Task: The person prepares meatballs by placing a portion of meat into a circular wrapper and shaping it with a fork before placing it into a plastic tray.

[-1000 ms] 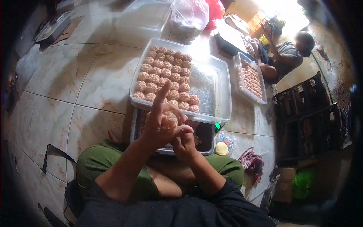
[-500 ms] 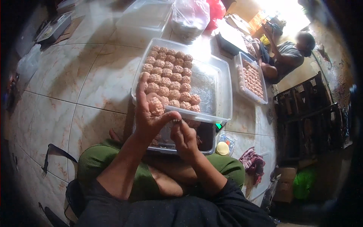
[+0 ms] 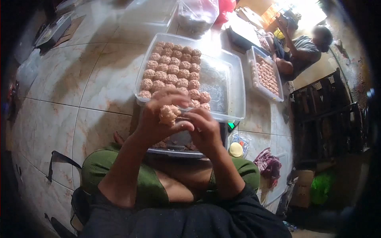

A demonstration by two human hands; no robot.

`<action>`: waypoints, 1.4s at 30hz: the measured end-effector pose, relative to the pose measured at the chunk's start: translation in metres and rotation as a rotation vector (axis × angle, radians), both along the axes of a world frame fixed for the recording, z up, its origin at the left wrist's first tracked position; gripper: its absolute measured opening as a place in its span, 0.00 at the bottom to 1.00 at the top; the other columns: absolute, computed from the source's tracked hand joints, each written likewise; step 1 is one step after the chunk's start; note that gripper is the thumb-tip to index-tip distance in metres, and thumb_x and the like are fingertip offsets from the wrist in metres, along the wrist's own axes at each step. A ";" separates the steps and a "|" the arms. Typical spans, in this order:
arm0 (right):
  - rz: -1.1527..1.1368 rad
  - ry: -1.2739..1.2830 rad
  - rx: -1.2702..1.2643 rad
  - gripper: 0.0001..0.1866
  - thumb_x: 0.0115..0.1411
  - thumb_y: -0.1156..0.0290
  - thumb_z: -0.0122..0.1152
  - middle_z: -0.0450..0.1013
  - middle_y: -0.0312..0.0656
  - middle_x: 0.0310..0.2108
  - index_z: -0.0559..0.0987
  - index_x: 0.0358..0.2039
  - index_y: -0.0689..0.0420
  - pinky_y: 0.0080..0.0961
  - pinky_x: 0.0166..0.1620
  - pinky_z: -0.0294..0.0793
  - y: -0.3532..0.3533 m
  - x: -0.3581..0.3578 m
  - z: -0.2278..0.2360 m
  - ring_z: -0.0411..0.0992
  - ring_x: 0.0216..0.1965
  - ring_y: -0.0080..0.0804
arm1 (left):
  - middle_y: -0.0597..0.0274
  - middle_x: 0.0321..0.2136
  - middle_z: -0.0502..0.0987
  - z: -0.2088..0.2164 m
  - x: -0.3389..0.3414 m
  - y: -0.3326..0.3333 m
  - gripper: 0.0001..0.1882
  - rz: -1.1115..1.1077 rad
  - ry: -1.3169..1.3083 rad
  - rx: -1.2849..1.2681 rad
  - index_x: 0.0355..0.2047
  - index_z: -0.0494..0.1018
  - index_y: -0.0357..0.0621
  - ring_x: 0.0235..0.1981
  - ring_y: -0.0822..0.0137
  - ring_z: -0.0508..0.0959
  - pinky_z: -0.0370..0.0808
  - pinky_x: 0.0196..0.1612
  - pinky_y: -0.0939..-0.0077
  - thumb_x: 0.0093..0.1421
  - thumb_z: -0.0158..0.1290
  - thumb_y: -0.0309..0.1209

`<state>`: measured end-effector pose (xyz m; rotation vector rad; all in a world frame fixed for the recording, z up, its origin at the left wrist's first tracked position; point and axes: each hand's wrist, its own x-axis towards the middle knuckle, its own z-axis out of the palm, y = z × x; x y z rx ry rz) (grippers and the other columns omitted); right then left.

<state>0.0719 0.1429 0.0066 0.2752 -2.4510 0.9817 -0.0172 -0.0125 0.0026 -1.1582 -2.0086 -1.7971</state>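
A bumpy pinkish-brown ball rests in the palm of my left hand, whose blurred fingers bend over its far side. My right hand is closed close by the ball's right side, fingertips pinched together; what they hold, if anything, is too small to name. Just beyond both hands stands a clear plastic tub, with rows of similar balls filling its left part. Below my hands, a dark tray with brownish crumbs lies partly hidden by them.
Right of the tray are a small yellow-lidded jar and a checked cloth. Another tub of balls stands farther right, near a seated person. A filled plastic bag sits behind the first tub.
My left fingers have folded from stretched out to bent over the ball. My right hand has moved up and right, to beside the ball. The view has shifted slightly.
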 end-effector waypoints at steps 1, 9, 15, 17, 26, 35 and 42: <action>-0.029 -0.021 -0.003 0.09 0.51 0.75 0.63 0.74 0.43 0.31 0.78 0.35 0.55 0.32 0.33 0.73 0.004 0.002 0.007 0.75 0.32 0.40 | 0.55 0.37 0.75 -0.008 0.000 -0.001 0.31 -0.095 -0.136 0.011 0.45 0.71 0.41 0.36 0.69 0.76 0.74 0.41 0.73 0.41 0.71 0.35; -0.003 -0.064 -0.011 0.11 0.51 0.79 0.65 0.77 0.42 0.30 0.80 0.37 0.59 0.22 0.31 0.72 0.029 0.011 0.040 0.74 0.29 0.25 | 0.63 0.26 0.75 -0.013 0.014 0.014 0.15 -0.120 -0.271 0.061 0.33 0.74 0.39 0.31 0.74 0.74 0.72 0.34 0.78 0.46 0.66 0.29; 0.055 -0.142 -0.057 0.05 0.49 0.71 0.67 0.76 0.39 0.27 0.81 0.29 0.53 0.27 0.29 0.75 0.033 0.011 0.034 0.76 0.28 0.33 | 0.67 0.25 0.73 -0.021 0.015 0.005 0.11 -0.224 -0.278 -0.017 0.31 0.72 0.39 0.28 0.77 0.72 0.71 0.31 0.81 0.51 0.61 0.29; 0.024 0.020 -0.031 0.05 0.49 0.70 0.67 0.76 0.37 0.26 0.82 0.29 0.51 0.25 0.28 0.75 0.039 0.011 0.033 0.76 0.27 0.29 | 0.68 0.25 0.73 -0.011 0.016 0.006 0.11 -0.224 -0.489 -0.021 0.31 0.72 0.39 0.28 0.77 0.72 0.71 0.31 0.81 0.51 0.61 0.29; 0.112 0.031 0.007 0.11 0.46 0.76 0.69 0.76 0.40 0.28 0.82 0.33 0.57 0.24 0.31 0.75 0.028 0.002 0.010 0.76 0.29 0.28 | 0.66 0.25 0.73 -0.027 0.014 0.008 0.09 -0.192 -0.419 0.026 0.30 0.73 0.40 0.29 0.77 0.73 0.72 0.31 0.79 0.51 0.62 0.26; 0.066 -0.108 -0.170 0.07 0.51 0.76 0.65 0.76 0.41 0.29 0.81 0.33 0.59 0.24 0.33 0.73 0.030 0.004 0.009 0.74 0.30 0.28 | 0.62 0.27 0.74 -0.032 0.008 0.007 0.18 -0.076 -0.334 -0.042 0.32 0.72 0.39 0.28 0.75 0.73 0.72 0.32 0.79 0.43 0.67 0.28; -0.122 -0.422 -0.550 0.10 0.61 0.71 0.59 0.75 0.34 0.31 0.80 0.38 0.63 0.16 0.36 0.70 0.050 0.010 0.002 0.70 0.33 0.17 | 0.55 0.46 0.68 -0.025 0.014 0.010 0.61 -0.237 -0.704 0.009 0.66 0.28 0.48 0.36 0.68 0.72 0.73 0.40 0.76 0.45 0.65 0.23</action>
